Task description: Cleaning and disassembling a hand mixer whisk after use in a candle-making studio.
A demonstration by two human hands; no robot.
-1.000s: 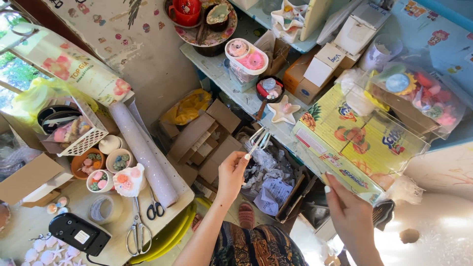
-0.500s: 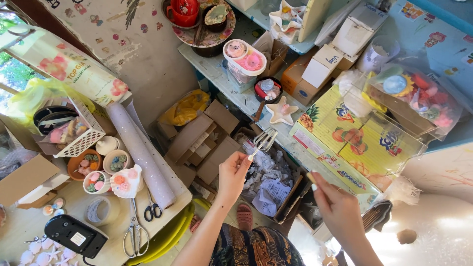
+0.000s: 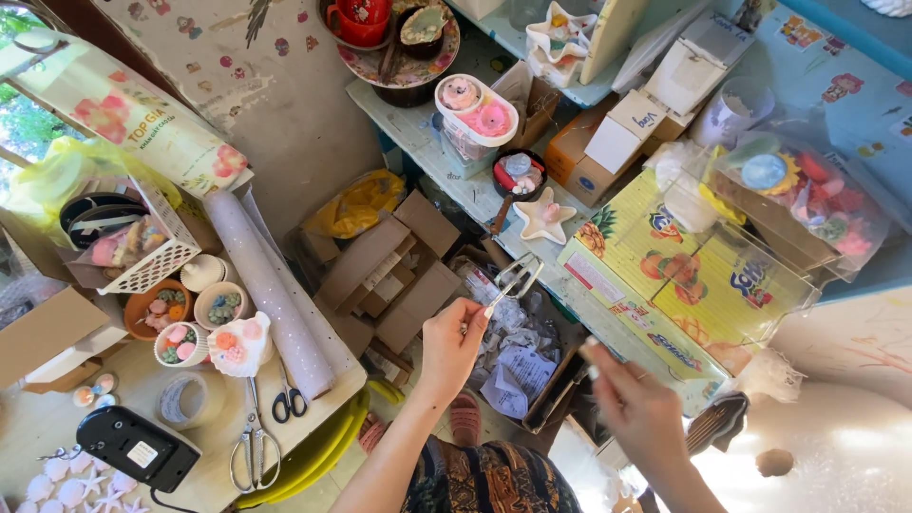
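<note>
My left hand (image 3: pixel 454 344) is raised in the middle of the view and pinches the handle of a small metal whisk (image 3: pixel 510 282), whose wire head points up and right toward a shelf edge. My right hand (image 3: pixel 635 407) is lower right, blurred, fingers drawn together near a yellow fruit-printed box (image 3: pixel 665 285); whether it holds anything cannot be told. A white star-shaped dish (image 3: pixel 542 216) lies on the shelf just above the whisk.
Flattened cardboard boxes (image 3: pixel 389 266) lie on the floor below. At left, a table (image 3: pixel 323 394) carries scissors (image 3: pixel 252 442), a tape roll (image 3: pixel 188 399), small bowls (image 3: pixel 214 302), a rolled sheet (image 3: pixel 271 290) and a black device (image 3: pixel 138 446). Shelves (image 3: pixel 418 133) hold boxes and a pink-topped tub (image 3: pixel 475 114).
My right hand has left the yellow box's edge and dropped toward the lower middle. My left hand with the whisk has stayed nearly still.
</note>
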